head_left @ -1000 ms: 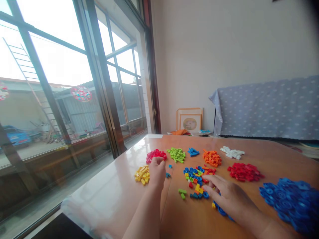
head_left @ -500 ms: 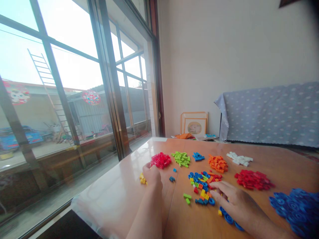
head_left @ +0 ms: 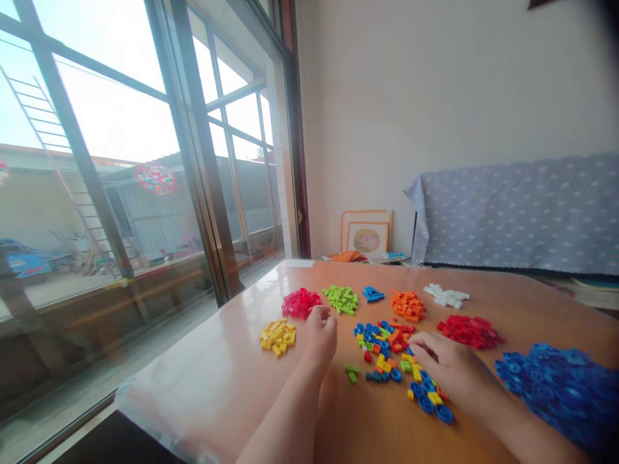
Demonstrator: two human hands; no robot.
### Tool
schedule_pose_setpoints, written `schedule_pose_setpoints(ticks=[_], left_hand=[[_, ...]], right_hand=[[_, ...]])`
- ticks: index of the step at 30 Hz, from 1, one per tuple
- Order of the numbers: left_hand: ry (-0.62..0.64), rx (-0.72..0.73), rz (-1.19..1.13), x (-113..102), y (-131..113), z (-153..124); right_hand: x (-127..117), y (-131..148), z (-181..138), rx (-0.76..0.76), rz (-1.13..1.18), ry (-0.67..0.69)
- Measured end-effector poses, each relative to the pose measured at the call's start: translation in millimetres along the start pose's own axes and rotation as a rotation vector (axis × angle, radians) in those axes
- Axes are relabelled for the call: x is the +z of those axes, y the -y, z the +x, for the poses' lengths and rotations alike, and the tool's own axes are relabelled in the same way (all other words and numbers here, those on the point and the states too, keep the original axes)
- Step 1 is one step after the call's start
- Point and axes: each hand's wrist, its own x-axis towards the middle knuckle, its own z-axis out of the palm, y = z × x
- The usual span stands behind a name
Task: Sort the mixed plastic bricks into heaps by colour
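Note:
My left hand (head_left: 320, 336) rests on the wooden table (head_left: 483, 425) with fingers curled, just below the pink-red brick pile (head_left: 300, 303) and right of the yellow pile (head_left: 277, 336); what it holds, if anything, is hidden. My right hand (head_left: 447, 372) lies over the right edge of a mixed heap of small coloured bricks (head_left: 384, 348), fingers bent down onto the pieces. Blue round pieces (head_left: 428, 403) lie just under it.
Sorted piles sit farther back: lime green (head_left: 341, 299), small blue (head_left: 373, 294), orange (head_left: 409, 305), white (head_left: 446, 296), red (head_left: 468, 331). A big blue pile (head_left: 561, 386) is at the right. A large window (head_left: 120, 161) runs along the left; a covered sofa (head_left: 522, 212) stands behind.
My left hand has moved right, off the yellow pile, to beside the pink-red pile. My right hand drew back slightly, and more bricks lie spread near it.

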Motion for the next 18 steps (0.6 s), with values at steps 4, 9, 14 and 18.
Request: schedule_pose_setpoints(ticks=[4,9,14,18], left_hand=[[0.101,0.042,0.011,4.7,-7.4,-5.9],[0.177,0.080,0.044,10.3,-7.9,-9.4],[0.213,0.116,0.068,15.5,-8.0,-13.1],[0.256,0.137,0.090,17.5,-10.3,-15.7]], right_hand=[[-5.2,-11.1,3.1,0.070,-0.051,-0.014],[-8.9,-22.9,3.9,0.175,-0.099,0.039],[-10.6,-18.9,2.8,0.199,-0.120,0.148],[-11.9,-6.8,1.5,0.178,-0.129,0.246]])
